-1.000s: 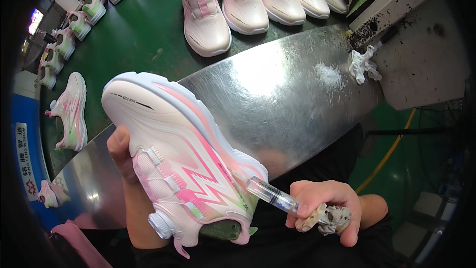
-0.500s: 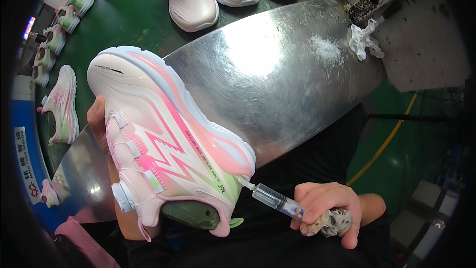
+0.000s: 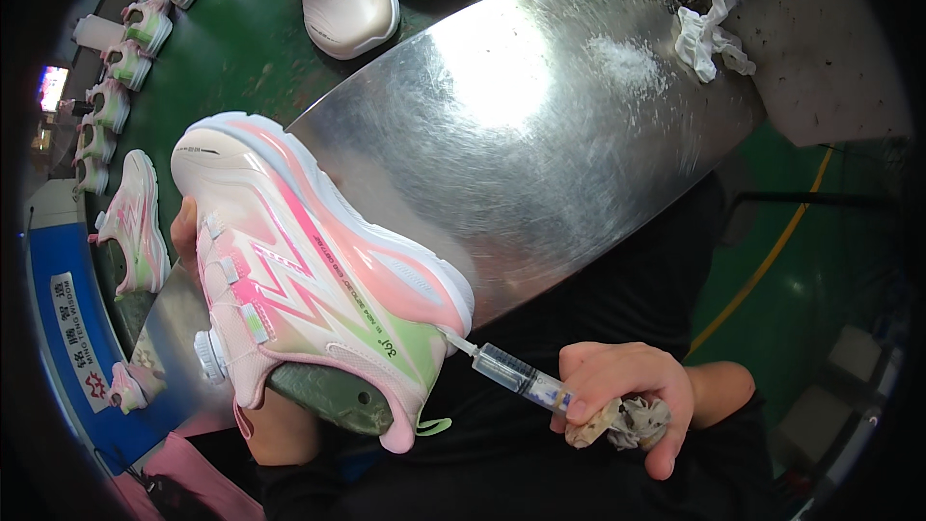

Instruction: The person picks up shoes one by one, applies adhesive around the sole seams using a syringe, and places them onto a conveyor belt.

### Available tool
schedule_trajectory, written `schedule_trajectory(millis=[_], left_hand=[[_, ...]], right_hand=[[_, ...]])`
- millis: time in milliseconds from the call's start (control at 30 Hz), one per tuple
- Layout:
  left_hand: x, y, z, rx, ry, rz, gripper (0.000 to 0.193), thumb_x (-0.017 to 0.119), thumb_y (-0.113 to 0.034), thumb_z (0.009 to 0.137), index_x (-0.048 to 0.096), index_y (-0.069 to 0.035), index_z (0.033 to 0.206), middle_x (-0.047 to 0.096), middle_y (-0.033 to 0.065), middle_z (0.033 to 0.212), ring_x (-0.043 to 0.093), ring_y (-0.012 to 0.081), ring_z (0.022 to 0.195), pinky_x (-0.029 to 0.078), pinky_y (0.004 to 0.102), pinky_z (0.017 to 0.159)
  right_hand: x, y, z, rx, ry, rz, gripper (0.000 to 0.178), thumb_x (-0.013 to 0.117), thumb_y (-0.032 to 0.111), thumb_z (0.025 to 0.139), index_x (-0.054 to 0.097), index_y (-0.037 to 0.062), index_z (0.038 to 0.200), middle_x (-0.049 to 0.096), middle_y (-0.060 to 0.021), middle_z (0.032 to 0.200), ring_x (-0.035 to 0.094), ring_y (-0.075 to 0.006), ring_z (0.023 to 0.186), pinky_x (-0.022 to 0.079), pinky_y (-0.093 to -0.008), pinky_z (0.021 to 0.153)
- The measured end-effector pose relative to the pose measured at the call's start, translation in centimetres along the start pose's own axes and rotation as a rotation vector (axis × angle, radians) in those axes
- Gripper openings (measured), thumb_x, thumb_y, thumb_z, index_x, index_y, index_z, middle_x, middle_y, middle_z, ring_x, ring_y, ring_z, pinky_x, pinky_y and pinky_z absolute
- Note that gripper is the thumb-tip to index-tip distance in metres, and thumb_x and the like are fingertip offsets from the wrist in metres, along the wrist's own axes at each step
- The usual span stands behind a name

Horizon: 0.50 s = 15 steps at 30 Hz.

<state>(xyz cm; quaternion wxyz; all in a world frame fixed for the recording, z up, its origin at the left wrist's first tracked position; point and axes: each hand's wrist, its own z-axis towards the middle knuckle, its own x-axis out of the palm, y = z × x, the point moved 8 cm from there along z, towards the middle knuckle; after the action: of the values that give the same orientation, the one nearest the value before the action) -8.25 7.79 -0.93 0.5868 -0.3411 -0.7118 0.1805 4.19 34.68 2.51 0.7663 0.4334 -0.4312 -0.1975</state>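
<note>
A pink, white and green sneaker [image 3: 318, 260] is tilted in front of me, toe up and to the left, with a dark green shoe last [image 3: 333, 396] inside. My left hand [image 3: 184, 232] grips it from behind; only some fingers show past its left edge. My right hand [image 3: 632, 396] is closed round a clear syringe [image 3: 516, 373] and also holds a crumpled, stained cloth [image 3: 627, 423] in its palm. The syringe's pale tip touches the seam between sole and upper, near the heel.
Beneath the sneaker lies a scratched metal tray [image 3: 463, 183] with white residue [image 3: 627, 68]. A crumpled white tissue [image 3: 709, 39] sits at its far right. More sneakers [image 3: 347, 0] stand on the green surface beyond; others line the left. A sneaker [image 3: 138, 217] stands nearby on the left.
The sneaker has shifted a little left and its heel lower, its sole edge tilting slightly. My right hand and the syringe have followed left, with the tip still at the heel seam.
</note>
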Motion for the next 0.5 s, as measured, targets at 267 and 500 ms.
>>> schedule_trajectory(millis=[267, 500], left_hand=[[-5.9, -2.1, -3.9, 0.043, -0.086, 0.185, 0.057, 0.067, -0.040, 0.071, 0.055, -0.002, 0.112, 0.062, 0.0167, 0.109, 0.061, 0.0300, 0.099, 0.044, 0.0460, 0.093], [-10.2, -9.3, -9.3, 0.446, 0.156, 1.206, 0.072, 0.078, -0.038, 0.056, 0.054, 0.001, 0.112, 0.061, 0.0199, 0.110, 0.059, 0.0341, 0.102, 0.039, 0.0485, 0.098]], right_hand=[[-1.2, -1.2, -0.4, -0.026, -0.033, -0.017, 0.072, 0.076, 0.050, 0.072, 0.058, -0.0036, 0.116, 0.067, -0.0115, 0.100, 0.055, -0.0152, 0.078, 0.035, -0.0268, 0.065], [-1.4, -1.6, 0.6, -0.051, -0.035, -0.077, 0.070, 0.076, 0.048, 0.072, 0.058, -0.0007, 0.118, 0.067, -0.0081, 0.102, 0.054, -0.0167, 0.080, 0.037, -0.0282, 0.068]])
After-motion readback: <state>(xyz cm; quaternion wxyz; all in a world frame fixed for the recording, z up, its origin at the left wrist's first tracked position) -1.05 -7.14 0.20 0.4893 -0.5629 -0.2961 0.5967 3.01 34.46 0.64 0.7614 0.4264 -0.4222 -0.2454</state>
